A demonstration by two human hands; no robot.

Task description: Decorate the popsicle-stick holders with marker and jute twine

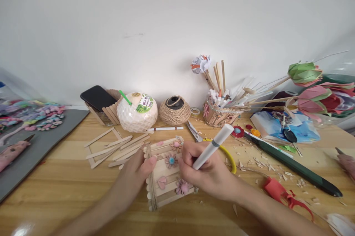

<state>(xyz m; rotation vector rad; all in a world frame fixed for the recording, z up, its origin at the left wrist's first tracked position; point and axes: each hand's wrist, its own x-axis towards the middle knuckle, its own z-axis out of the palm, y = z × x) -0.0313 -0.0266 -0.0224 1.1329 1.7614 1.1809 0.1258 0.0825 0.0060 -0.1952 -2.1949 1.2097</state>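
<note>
A small panel of craft sticks (166, 173) lies at the middle of the table, tied with twine down its left side and decorated with pink and blue flowers and a pink heart. My left hand (135, 171) grips its upper left edge, thumb on top. In my right hand (203, 171) is a white marker pen (216, 143), held slanted in a writing grip over the panel's right part. The pen's tip is hidden behind my fingers. Yellow-handled scissors (234, 160) lie partly under and behind my right hand.
Behind stand a phone (99, 96) in a stick holder, a wrapped coconut (137, 114), a twine ball (174, 112) and a pen box (222, 114). Loose craft sticks (130, 151) lie left. Right are a dark green long tool (291, 164), wood shavings and red ribbon (277, 190).
</note>
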